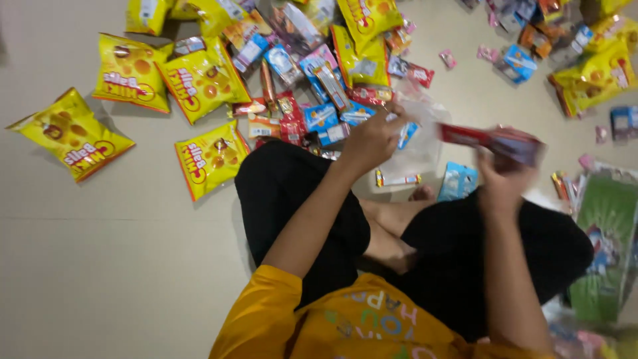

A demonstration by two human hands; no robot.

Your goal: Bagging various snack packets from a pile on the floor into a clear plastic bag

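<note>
I sit cross-legged on a beige floor. My left hand (373,141) is closed on the edge of a clear plastic bag (420,147), held above my knees. To its right, my right hand (500,181) grips a long red snack packet (490,140), blurred by motion, with one end next to the bag's right side. Whether the packet's end is inside the bag I cannot tell. A small striped candy stick (397,179) and a light blue packet (458,181) lie on the floor under the bag.
Several yellow snack bags (203,80) lie scattered on the floor to the left and top. A heap of small red and blue packets (312,106) sits in front of my knees. A green bag (606,233) lies at the right, with more packets (591,73) at the top right.
</note>
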